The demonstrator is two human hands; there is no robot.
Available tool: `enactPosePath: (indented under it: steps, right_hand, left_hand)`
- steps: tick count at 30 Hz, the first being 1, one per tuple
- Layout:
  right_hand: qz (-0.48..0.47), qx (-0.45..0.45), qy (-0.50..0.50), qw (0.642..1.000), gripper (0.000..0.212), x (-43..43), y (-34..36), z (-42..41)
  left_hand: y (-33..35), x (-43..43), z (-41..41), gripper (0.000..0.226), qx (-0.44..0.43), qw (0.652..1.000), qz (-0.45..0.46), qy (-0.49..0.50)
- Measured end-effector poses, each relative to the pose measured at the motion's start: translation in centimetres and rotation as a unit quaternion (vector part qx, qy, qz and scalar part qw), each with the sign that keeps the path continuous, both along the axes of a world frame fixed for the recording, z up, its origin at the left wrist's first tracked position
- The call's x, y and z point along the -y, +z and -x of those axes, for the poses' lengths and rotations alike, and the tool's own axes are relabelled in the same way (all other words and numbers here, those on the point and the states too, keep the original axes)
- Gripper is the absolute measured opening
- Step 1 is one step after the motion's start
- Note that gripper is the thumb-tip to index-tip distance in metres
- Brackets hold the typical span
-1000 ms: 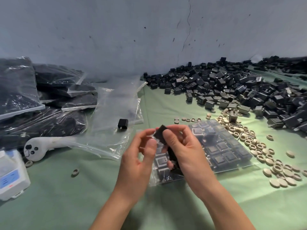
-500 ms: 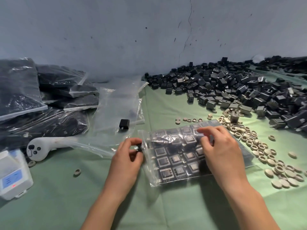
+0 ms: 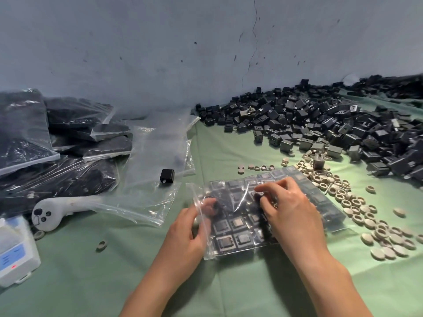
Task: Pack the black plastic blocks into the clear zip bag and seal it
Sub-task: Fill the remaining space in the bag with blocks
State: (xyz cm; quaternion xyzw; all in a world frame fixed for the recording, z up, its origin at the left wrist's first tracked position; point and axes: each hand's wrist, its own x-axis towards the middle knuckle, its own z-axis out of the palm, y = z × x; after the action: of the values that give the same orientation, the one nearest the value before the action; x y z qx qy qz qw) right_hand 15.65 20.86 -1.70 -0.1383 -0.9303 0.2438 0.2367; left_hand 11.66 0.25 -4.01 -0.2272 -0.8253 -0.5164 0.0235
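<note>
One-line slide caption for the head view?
Left hand holds the mouth of the block-filled clear zip bag while right hand rests on top, loose black blocks behind.

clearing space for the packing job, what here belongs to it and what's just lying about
Job:
clear zip bag of black plastic blocks
loose pile of black plastic blocks
left hand gripping the bag's mouth
right hand on it

Lying about:
beige round caps and rings
white handheld controller
white box with blue label
stacked filled bags
empty clear plastic bags
</note>
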Motion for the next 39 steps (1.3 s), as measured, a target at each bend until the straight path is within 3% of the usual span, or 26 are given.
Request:
enactPosePath:
  steps: [4, 7, 10, 16, 21, 28, 39]
  right_hand:
    - [0.006, -0.001, 0.010, 1.000, 0.017, 0.2, 0.0, 0.1]
    - [0.006, -0.008, 0.010, 1.000, 0.015, 0.3, 0.0, 0.3]
    - [0.008, -0.016, 0.016, 1.000, 0.017, 0.5, 0.0, 0.3]
    - [-0.011, -0.009, 0.013, 1.000, 0.014, 0.9, -0.1, 0.5]
    - [-0.020, -0.006, 0.014, 1.000, 0.014, 0.9, -0.3, 0.7]
    - [-0.024, -0.014, 0.026, 0.999, 0.014, 1.0, -0.3, 0.7]
    - [-0.039, 0.016, 0.072, 0.997, 0.020, 2.4, -0.3, 0.9]
  left_hand:
    - [0.4, 0.0, -0.3, 0.021, 0.060, 0.997, -0.031, -0.036]
    - [0.7, -0.1, -0.4, 0.022, 0.085, 0.992, -0.089, -0.021]
    - [0.8, -0.1, 0.0, 0.043, 0.131, 0.977, -0.167, -0.006]
    - [-0.4, -0.9, 0.5, 0.060, 0.051, 0.998, 0.042, -0.017]
    - [-0.8, -1.0, 1.1, 0.060, 0.025, 0.995, 0.097, -0.022]
    - [-0.1, -1.3, 1.3, 0.045, 0.028, 0.999, 0.005, -0.026]
    - [-0.3, -1.4, 1.1, 0.039, 0.000, 0.999, 0.020, -0.044]
